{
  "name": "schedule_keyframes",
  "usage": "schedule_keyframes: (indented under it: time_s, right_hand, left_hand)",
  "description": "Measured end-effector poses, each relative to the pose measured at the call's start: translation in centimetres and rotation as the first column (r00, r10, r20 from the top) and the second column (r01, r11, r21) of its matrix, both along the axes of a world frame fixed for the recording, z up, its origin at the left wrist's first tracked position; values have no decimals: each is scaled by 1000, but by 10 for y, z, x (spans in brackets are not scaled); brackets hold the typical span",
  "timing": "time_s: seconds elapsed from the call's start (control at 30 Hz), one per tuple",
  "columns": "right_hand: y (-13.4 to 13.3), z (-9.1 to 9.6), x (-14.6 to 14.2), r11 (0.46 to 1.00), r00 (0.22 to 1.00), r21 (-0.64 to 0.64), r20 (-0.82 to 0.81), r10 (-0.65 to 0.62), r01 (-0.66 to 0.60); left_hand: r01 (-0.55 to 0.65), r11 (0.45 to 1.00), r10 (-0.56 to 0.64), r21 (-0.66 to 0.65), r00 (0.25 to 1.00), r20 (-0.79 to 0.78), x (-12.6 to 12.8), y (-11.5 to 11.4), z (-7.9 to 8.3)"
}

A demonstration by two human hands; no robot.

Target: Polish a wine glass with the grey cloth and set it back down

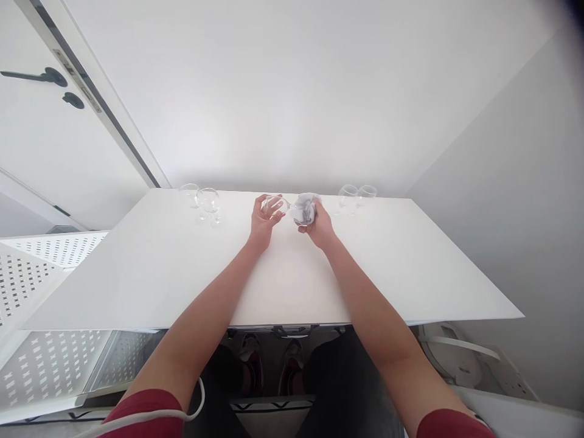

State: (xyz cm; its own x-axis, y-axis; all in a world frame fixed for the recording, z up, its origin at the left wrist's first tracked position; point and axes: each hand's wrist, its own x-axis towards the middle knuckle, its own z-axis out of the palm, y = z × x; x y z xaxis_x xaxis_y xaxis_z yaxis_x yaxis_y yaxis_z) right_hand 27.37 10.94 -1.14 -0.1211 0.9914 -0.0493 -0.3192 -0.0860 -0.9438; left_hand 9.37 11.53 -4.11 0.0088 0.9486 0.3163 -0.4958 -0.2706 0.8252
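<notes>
Wine glass (279,205) sideways between both hands — left hand (261,225) curled round the bowl, right hand (322,225) pinching crumpled cloth (305,208) stem-side

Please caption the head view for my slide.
Left hand holds a clear stemmed glass; right hand, a crumpled whitish cloth.
</notes>
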Motion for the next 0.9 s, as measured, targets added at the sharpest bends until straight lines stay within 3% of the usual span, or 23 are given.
schedule_keyframes:
  time_s: [0.1,0.2,0.27,0.5,0.6,0.73,0.8,0.9]
  right_hand:
    - [0,-5,-3,982,981,158,145,-127,104]
    - [-6,-7,-5,931,944,348,259,-204,106]
    - [-10,-7,-5,914,926,399,313,-213,75]
    - [-7,-3,-8,966,978,255,194,-81,29]
    - [-7,-4,-13,970,952,238,281,-123,55]
    - [-5,-7,-15,965,917,156,308,-251,212]
    - [-3,-8,-14,975,949,34,224,-221,219]
    - [-2,-7,-14,985,985,-145,156,-75,98]
  left_hand:
    - [-42,999,41,-31,998,-37,2,-1,-1]
    - [-45,998,44,-35,999,-24,3,-1,-1]
    - [-35,999,35,-29,999,7,3,-1,-1]
    - [-5,999,7,-41,999,35,1,0,-1]
    - [-4,999,4,-32,1000,11,2,0,-2]
    - [-6,1000,6,5,1000,-7,5,0,-4]
    - [29,999,-29,19,1000,-12,7,0,-4]
    - [43,999,-43,18,999,-10,7,0,-4]
